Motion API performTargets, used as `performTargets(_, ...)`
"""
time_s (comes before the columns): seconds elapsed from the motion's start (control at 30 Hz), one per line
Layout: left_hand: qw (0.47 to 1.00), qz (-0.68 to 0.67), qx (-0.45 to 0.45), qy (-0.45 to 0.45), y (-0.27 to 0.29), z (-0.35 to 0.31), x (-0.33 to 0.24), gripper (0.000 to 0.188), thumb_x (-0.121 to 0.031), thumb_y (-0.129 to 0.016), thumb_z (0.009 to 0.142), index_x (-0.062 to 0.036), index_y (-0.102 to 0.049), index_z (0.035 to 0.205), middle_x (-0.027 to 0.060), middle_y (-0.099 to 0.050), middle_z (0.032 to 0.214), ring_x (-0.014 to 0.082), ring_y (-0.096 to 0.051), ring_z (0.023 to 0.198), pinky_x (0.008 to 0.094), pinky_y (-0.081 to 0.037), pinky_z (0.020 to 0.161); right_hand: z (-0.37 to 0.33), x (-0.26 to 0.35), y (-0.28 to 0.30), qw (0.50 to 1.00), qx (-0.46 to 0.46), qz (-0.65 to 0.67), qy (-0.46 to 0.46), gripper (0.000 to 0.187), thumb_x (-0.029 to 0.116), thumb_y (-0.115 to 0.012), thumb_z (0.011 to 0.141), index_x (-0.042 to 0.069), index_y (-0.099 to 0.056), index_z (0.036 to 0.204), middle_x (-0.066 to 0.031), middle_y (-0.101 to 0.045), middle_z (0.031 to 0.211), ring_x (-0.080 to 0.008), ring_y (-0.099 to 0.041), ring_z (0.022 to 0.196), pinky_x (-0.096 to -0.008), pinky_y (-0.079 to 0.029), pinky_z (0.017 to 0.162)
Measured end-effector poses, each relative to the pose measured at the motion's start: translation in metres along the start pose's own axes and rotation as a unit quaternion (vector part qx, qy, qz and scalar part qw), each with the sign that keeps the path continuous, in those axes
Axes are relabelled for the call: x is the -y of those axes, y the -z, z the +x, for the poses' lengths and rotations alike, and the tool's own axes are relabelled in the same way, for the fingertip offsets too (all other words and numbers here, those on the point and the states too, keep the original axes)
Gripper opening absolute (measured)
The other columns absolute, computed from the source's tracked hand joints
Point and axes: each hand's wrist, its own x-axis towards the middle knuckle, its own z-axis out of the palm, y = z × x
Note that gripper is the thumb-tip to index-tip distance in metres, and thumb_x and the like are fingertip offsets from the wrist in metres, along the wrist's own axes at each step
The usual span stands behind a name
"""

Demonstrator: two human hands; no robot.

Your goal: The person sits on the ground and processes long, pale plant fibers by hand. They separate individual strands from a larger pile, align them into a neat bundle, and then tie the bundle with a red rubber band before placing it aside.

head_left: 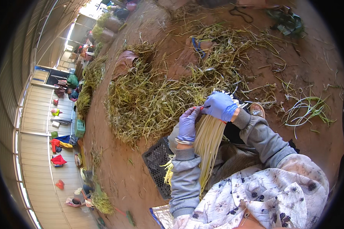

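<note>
A bundle of long, pale yellow-green plant stems (pixel 210 141) lies across my lap, its cut ends toward the far side and its length trailing back toward me. A thin red tie (pixel 201 108) shows at the bundle between my two hands, with a bit more red below the right wrist. My left hand (pixel 187 124), in a purple-blue glove, is closed with its fingertips pinching the tie at the bundle's left side. Over the top of the bundle, my right hand (pixel 219 106), gloved alike, is closed with its fingertips at the same tie. The glove hides part of the stems.
A black plastic crate (pixel 156 166) with some yellowish stems at its edge stands left of my left forearm. Beyond my hands spreads a heap of green-yellow plant trimmings (pixel 153 99) on the earth floor. Loose pale stems (pixel 307 110) lie at right. Other people sit along the left wall.
</note>
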Motion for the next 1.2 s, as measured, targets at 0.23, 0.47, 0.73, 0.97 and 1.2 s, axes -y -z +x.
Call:
performTargets(0.23,0.819,0.355,-0.121,-0.435,-0.039,-0.03,0.007,0.014,-0.002,-0.057,0.081,-0.0007,-0.062,0.094,0.0097,-0.055,0.106,0.0172,-0.054,0.094,0.0263,-0.046,0.078,-0.005,-0.011,0.01,0.972,0.002,0.167,0.164,0.026,0.03,-0.069,0.069,0.007,-0.066,0.081,-0.0106,-0.06,0.074,-0.0281,-0.058,0.072,-0.035,-0.046,0.066)
performTargets(0.47,0.796,0.468,-0.134,-0.359,-0.065,-0.054,0.029,0.066,-0.021,-0.065,0.074,0.0015,-0.031,0.127,0.0194,-0.042,0.124,0.0311,-0.041,0.116,0.0404,-0.027,0.1,-0.021,-0.021,0.018,0.953,0.033,0.284,0.101,0.026,0.024,-0.054,0.085,0.0,-0.062,0.078,-0.0134,-0.058,0.07,-0.0271,-0.056,0.067,-0.0337,-0.045,0.063)
performTargets(0.73,0.583,0.759,-0.144,-0.251,-0.053,-0.03,0.046,0.084,-0.049,-0.052,0.071,0.0022,-0.024,0.131,0.0178,-0.04,0.123,0.03,-0.039,0.114,0.0465,-0.019,0.101,-0.049,0.005,0.016,0.907,-0.023,0.359,0.218,0.025,0.021,-0.056,0.084,-0.003,-0.059,0.084,-0.0159,-0.057,0.076,-0.026,-0.056,0.074,-0.0338,-0.044,0.069)
performTargets(0.97,0.76,0.63,0.002,-0.161,-0.044,-0.016,0.018,0.062,-0.048,-0.07,0.057,-0.007,-0.053,0.1,0.0137,-0.059,0.093,0.0282,-0.056,0.088,0.0383,-0.037,0.085,-0.102,-0.005,0.045,0.898,0.044,0.335,0.283,0.021,0.017,-0.05,0.086,0.004,-0.055,0.069,-0.0053,-0.056,0.066,-0.0255,-0.053,0.072,-0.034,-0.04,0.074)
performTargets(1.2,0.549,0.774,-0.097,-0.301,-0.054,-0.035,0.025,0.081,-0.05,-0.059,0.07,-0.004,-0.03,0.13,0.0172,-0.038,0.129,0.0324,-0.037,0.118,0.0522,-0.019,0.1,-0.059,0.034,0.033,0.796,-0.048,0.604,0.01,0.03,0.024,-0.044,0.092,0.001,-0.055,0.076,-0.0008,-0.055,0.067,-0.0089,-0.051,0.062,-0.0225,-0.042,0.058)
